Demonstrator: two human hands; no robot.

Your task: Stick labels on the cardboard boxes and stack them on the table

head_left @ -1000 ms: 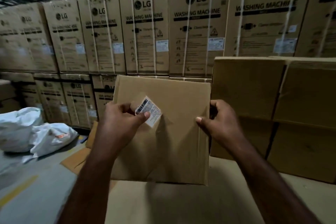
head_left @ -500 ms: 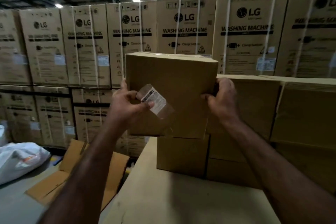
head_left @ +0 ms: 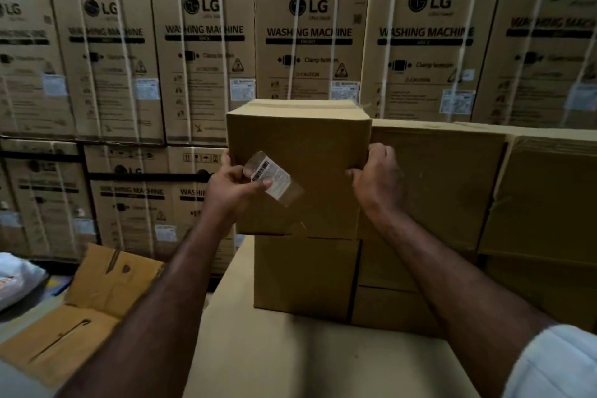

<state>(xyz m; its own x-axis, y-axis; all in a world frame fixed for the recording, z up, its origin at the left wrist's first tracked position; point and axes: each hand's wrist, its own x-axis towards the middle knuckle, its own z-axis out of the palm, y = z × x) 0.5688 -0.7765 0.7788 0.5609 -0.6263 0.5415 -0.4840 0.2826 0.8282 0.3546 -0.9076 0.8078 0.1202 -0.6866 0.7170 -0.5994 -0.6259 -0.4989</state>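
Note:
A plain brown cardboard box [head_left: 310,152] sits on top of another brown box [head_left: 303,275] on the table [head_left: 310,362]. My left hand [head_left: 231,186] grips the upper box's left edge and pinches a white barcode label [head_left: 270,178] on a strip of clear tape against the box's front. My right hand [head_left: 376,182] grips the box's right edge. To the right, more brown boxes [head_left: 452,191] stand stacked at about the same height.
A wall of tall washing-machine cartons [head_left: 310,32] stands behind the table. On the floor at left lies a flattened open carton [head_left: 87,304], and a white bag [head_left: 16,281] shows at the far left edge.
Both hands lifted the box from the table's front and set it farther away on top of the lower box. The label stayed pinched in my left hand.

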